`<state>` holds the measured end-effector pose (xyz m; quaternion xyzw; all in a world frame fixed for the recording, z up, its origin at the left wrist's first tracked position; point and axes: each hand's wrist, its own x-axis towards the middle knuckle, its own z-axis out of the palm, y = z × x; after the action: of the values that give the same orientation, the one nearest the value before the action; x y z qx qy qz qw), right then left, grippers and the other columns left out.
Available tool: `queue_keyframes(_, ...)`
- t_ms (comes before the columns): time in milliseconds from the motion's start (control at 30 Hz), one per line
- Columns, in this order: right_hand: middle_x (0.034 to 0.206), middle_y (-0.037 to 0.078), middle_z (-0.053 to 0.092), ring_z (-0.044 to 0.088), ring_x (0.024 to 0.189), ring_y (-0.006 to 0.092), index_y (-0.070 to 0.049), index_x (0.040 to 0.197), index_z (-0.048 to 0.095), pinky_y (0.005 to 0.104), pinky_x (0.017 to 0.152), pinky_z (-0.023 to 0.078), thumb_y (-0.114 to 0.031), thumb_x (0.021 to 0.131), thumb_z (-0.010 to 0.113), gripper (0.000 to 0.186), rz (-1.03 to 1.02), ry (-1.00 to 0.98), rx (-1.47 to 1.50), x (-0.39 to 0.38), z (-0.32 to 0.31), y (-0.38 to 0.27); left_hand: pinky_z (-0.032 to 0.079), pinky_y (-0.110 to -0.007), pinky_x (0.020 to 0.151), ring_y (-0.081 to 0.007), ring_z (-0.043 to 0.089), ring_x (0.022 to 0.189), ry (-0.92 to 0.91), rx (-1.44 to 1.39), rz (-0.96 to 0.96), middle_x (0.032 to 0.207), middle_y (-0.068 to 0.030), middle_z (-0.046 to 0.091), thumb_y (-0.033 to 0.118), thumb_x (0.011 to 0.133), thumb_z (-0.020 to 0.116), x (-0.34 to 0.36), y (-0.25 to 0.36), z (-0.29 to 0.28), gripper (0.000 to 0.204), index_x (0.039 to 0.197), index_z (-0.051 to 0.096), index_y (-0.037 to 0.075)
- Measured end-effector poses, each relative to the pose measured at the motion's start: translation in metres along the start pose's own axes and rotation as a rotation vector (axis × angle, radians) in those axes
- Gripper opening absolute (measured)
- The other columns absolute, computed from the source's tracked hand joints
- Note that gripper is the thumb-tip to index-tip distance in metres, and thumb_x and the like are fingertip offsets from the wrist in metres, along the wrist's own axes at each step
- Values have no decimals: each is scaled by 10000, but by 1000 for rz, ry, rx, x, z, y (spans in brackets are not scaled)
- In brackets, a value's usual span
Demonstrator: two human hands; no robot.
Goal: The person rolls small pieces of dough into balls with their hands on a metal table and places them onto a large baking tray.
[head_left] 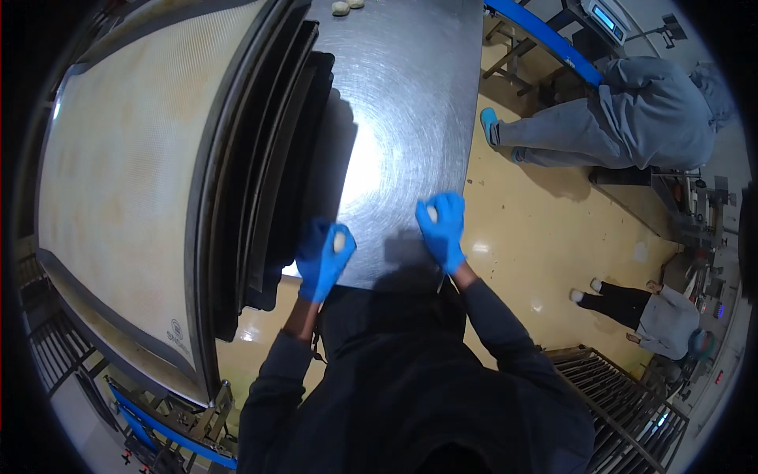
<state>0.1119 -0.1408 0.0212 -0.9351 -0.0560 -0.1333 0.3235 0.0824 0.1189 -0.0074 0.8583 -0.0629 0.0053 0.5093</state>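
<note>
Both my hands wear blue gloves and rest low over the brushed steel table (407, 95). My left hand (322, 257) curls around a pale dough ball (339, 242), close beside the dark stack of trays (260, 182). My right hand (442, 229) has its fingers closed over another dough ball (432, 214), near the table's right edge. At the far end of the table sit a few more pale dough pieces (340, 8).
A large mesh-lined tray (126, 182) tops the left stack. At upper right a co-worker in grey (647, 118) bends beside a blue conveyor (537, 35) and scale (602, 20). Another person (663, 320) stands at lower right, near a metal rack (608, 395).
</note>
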Motion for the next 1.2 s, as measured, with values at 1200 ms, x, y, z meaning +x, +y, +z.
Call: queue_keyframes(1200, 1324, 235, 590, 585, 1239, 375, 57, 1509, 432, 415, 1008, 522, -45, 811, 803, 797, 381, -85, 201, -63, 0, -30, 469, -425, 1075, -341, 595, 1256, 22, 67, 49, 1343, -172, 617, 109, 821, 801, -9, 32, -4, 694, 1452, 522, 29)
